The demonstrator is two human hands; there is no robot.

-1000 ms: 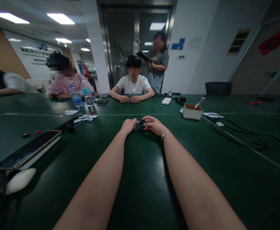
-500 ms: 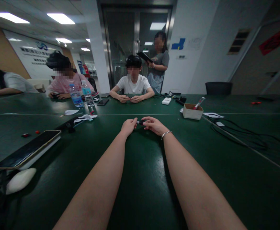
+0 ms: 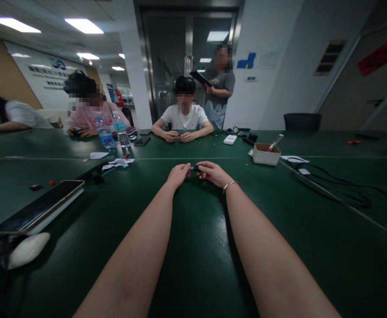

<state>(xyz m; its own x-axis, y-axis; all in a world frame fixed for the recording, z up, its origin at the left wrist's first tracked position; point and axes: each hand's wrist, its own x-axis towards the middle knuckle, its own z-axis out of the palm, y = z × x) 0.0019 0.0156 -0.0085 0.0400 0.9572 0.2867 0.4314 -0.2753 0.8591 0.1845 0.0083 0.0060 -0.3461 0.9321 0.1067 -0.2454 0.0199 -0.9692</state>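
Between my two hands, just above the green table (image 3: 200, 229), is a small black stick-like thing with a grey end (image 3: 194, 168); its exact kind is too small to make out. My left hand (image 3: 179, 175) pinches its grey end between thumb and fingers. On the other side, my right hand (image 3: 213, 173) is closed on the black end, thumb and forefinger pressed together. The fingers cover much of the thing. A silver bracelet (image 3: 229, 187) circles my right wrist.
A phone on a white box (image 3: 44, 207) and a white mouse-shaped thing (image 3: 30, 250) lie at left. Water bottles (image 3: 105, 134) and paper scraps (image 3: 118, 163) are farther off. At right are a small box (image 3: 266, 155) and black cables (image 3: 339, 185). Several people are around the table.
My right hand has shifted very slightly left, and less of the black part shows between my hands. The standing person's head has turned.
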